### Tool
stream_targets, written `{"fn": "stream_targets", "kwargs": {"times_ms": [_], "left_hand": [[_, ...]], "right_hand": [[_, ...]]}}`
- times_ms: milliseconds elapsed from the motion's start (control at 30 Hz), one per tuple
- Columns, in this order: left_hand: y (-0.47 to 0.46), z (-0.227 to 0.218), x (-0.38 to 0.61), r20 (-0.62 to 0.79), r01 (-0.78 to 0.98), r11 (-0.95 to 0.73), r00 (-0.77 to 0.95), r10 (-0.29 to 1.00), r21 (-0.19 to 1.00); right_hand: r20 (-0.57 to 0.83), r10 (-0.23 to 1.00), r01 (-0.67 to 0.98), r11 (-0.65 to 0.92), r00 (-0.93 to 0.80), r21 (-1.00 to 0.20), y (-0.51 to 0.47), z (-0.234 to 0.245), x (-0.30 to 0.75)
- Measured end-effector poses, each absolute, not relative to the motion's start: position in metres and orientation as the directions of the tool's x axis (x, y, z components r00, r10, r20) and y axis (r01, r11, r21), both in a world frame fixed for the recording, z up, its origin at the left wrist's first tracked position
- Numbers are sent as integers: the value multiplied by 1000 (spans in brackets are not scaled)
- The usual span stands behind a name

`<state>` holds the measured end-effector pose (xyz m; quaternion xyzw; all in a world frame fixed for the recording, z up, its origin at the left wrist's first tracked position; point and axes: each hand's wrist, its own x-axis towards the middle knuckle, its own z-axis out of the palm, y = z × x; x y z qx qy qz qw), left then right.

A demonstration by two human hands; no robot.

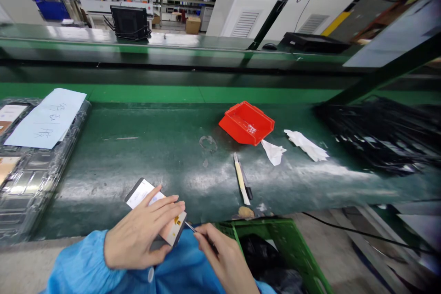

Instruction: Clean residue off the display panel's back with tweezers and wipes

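Observation:
My left hand [146,227] lies over a phone screen panel [141,193], thumb at its near edge and fingers across its face. White shows at the panel's far end; an orange-brown part with a small gold patch shows at the near end. The panel is tilted over the bench's front edge. My right hand [220,250] pinches a thin pointed metal tool [189,226], its tip close to the panel's near corner. The tool's other end is hidden in the hand, so its exact kind is unclear.
A red bin [246,124], white tissues [305,144] and a pale-handled knife [241,179] are on the green bench [113,161]. Left are clear plastic trays [37,179] under a handwritten paper [46,119]; right, stacked black trays [375,138]. A green crate [299,248] stands below.

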<state>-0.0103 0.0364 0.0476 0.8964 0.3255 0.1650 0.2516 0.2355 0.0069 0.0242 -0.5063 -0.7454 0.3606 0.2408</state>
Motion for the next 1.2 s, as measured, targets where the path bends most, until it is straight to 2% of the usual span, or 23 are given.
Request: {"fn": "stream_targets", "kwargs": {"times_ms": [233, 567, 1033, 1200], "left_hand": [[37, 46, -12, 113, 505, -657, 739, 664, 561], [37, 44, -14, 119, 492, -650, 738, 664, 579], [38, 45, -14, 111, 492, -652, 744, 659, 577], [38, 45, -13, 122, 486, -657, 744, 657, 576]], "right_hand": [[-166, 917, 550, 67, -363, -832, 10, 25, 237], [56, 937, 613, 270, -345, -743, 0, 22, 237], [66, 914, 663, 339, -400, -667, 3, 23, 238], [12, 923, 635, 274, -385, -722, 9, 26, 237]]}}
